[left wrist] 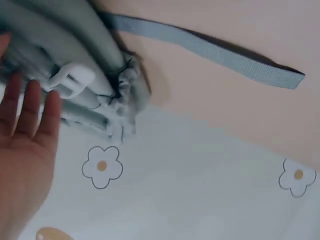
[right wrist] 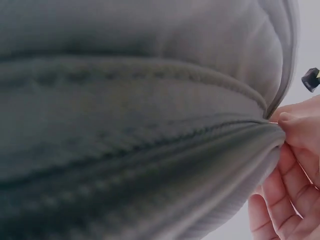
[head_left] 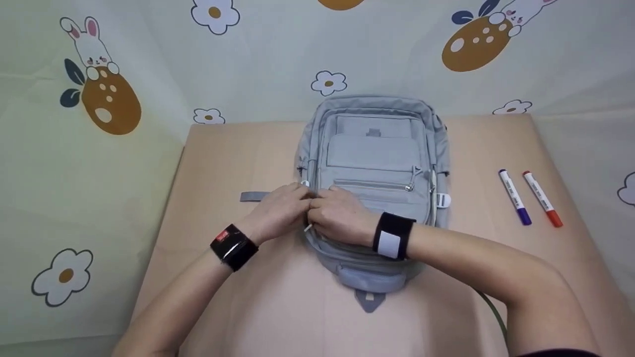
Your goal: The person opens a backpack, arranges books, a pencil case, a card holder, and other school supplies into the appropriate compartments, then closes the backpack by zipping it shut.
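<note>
A grey-blue backpack lies front side up on the table, its carry handle toward me. At its left edge my two hands meet. My right hand pinches the seam edge of the bag between thumb and fingers, seen in the right wrist view. Close beside it, my left hand grips the same edge with thumb and forefinger; its other fingers extend along the bag's side near a white buckle. A small white tip shows just below the right hand. The pinched spot is partly hidden by the fingers.
A webbing strap sticks out left of the bag. Purple and red markers lie on the table at right. A white buckle sits on the bag's right side. Printed cloth hangs behind the table.
</note>
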The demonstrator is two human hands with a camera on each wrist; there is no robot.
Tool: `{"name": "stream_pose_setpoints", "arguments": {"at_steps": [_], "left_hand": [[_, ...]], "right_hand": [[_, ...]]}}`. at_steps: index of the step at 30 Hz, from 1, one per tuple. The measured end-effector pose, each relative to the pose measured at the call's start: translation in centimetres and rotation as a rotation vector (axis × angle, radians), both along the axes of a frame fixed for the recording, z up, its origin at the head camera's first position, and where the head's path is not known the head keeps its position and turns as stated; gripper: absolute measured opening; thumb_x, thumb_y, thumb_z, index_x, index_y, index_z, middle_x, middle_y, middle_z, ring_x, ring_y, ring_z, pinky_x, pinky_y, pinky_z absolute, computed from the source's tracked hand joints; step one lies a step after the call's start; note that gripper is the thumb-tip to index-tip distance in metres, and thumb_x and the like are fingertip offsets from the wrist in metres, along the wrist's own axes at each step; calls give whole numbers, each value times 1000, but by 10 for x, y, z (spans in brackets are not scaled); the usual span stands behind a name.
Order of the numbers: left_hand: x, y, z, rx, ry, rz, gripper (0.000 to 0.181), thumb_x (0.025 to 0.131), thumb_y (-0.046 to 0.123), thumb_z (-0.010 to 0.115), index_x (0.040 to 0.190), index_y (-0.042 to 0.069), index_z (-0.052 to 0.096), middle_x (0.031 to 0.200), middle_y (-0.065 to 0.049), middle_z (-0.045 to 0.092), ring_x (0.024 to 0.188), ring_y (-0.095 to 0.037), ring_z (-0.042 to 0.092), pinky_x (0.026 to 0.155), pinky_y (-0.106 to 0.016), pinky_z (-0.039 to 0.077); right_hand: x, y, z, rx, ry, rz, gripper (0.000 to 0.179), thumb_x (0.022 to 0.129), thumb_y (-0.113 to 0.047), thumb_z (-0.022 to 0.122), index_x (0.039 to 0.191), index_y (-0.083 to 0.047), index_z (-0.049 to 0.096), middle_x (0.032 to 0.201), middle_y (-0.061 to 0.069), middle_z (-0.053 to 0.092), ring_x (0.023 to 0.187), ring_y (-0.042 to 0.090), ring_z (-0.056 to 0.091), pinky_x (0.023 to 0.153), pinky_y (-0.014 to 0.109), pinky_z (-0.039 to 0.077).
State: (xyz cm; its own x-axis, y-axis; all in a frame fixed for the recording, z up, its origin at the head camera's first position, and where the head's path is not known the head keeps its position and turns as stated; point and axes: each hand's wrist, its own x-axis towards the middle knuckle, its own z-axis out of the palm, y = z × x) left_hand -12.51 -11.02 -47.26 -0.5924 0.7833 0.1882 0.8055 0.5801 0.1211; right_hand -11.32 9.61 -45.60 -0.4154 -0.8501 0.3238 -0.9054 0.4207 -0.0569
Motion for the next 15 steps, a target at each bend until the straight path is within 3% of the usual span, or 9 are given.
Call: {"name": "stream_pose_setpoints", "arguments": {"at_steps": [5,9,15], "left_hand": [[-6,3,-2,-85,105,-42,24,92,-3,63,111,11,68,103,-2,61,94,-19,54,84,-32,47],[-8,5,0,-103,95,-45,17,92,-1,61,103,11,66,97,-1,57,89,-18,51,78,-28,46],[-6,4,1,-88,71,-30,13,91,2,67,94,15,66,96,0,56,88,-17,50,74,-28,45]], "right_hand": [[7,0,-2,25,113,13,11,88,-20,73,78,-18,74,83,-6,69,83,18,59,67,34,43],[17,4,-2,64,209,64,13,88,-22,74,77,-16,72,80,-5,67,81,19,59,67,33,42],[36,20,1,106,196,121,9,86,-23,76,85,-15,75,86,-4,68,83,19,58,67,34,41]]}}
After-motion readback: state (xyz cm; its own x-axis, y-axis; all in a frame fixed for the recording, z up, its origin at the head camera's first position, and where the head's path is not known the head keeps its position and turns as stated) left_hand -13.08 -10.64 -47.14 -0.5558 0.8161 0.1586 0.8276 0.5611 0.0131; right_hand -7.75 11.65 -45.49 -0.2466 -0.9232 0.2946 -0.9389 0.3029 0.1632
